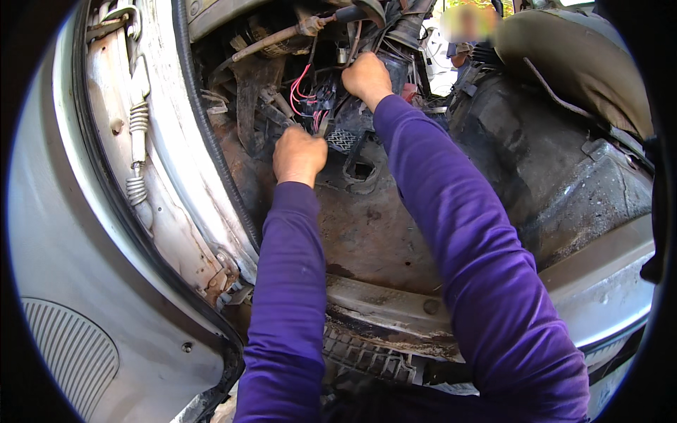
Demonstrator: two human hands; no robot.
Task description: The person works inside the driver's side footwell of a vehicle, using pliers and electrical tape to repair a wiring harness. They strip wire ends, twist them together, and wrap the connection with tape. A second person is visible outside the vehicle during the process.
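Note:
Both my arms reach in purple sleeves into a vehicle's footwell. My left hand [300,155] is closed, back of the hand up, just below a bundle of pink and red wires [297,94] and a black connector block [323,103]. Its fingertips are hidden, so what it grips does not show. Farther in and to the right, my right hand [367,78] is curled shut beside dark cables under the dashboard. Its fingers point away from view, and anything in them is hidden. A ridged metal pedal [343,139] lies between and below my hands.
At left the door [92,247] stands open beside a pale door frame [190,162] with a black rubber seal. A steering shaft [275,39] crosses above my hands. The worn metal floor [374,233] has a hole near the pedal. A seat [585,63] is at right; a blurred person stands beyond.

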